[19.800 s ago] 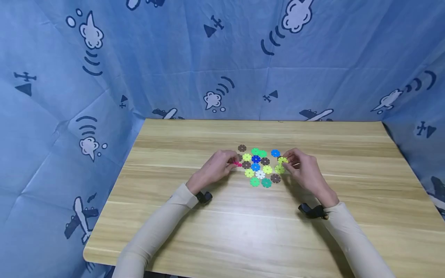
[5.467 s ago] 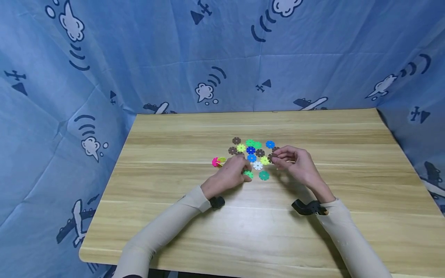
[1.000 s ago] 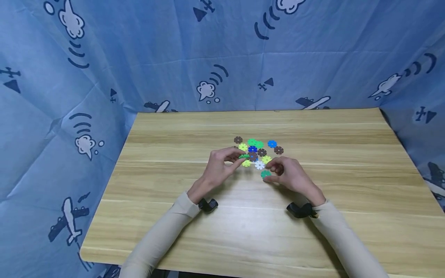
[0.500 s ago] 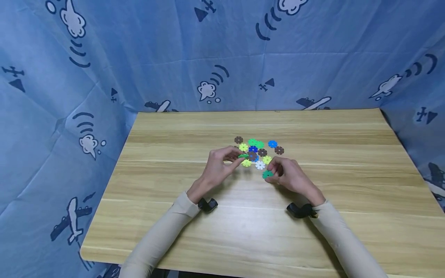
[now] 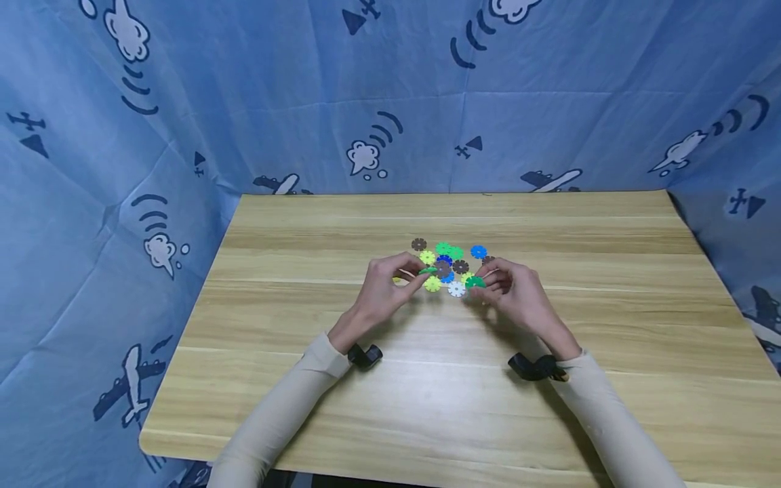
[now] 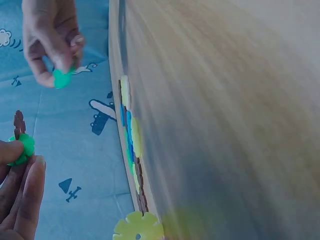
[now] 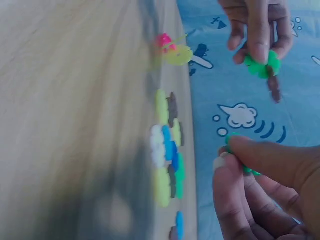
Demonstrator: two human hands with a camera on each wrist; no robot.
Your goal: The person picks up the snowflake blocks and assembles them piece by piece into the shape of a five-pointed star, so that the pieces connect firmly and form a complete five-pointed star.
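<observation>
My left hand (image 5: 386, 285) pinches a green interlocking disc (image 5: 428, 270), and a brown disc (image 5: 443, 270) is slotted into its edge. In the left wrist view that brown disc (image 6: 19, 121) stands out at an angle from the green one. Off to the right, my right hand (image 5: 518, 293) holds a darker green notched disc (image 5: 474, 282) between thumb and fingers, raised above the table. A gap separates the two held pieces. Loose discs lie beneath both hands, among them a white disc (image 5: 456, 289) and a yellow disc (image 5: 432, 285).
A joined pink (image 7: 164, 42) and yellow piece (image 7: 180, 55) sits on the table beyond the left hand, mostly hidden in the head view. Several brown, green and blue discs (image 5: 478, 251) lie behind the hands on the wooden table (image 5: 390, 420). Blue patterned cloth (image 5: 305, 95) surrounds it.
The pink and yellow discs, held apart earliest, were joined and set at left. Green and brown were then joined. Just now my right hand picked up the darker green disc and raised it.
</observation>
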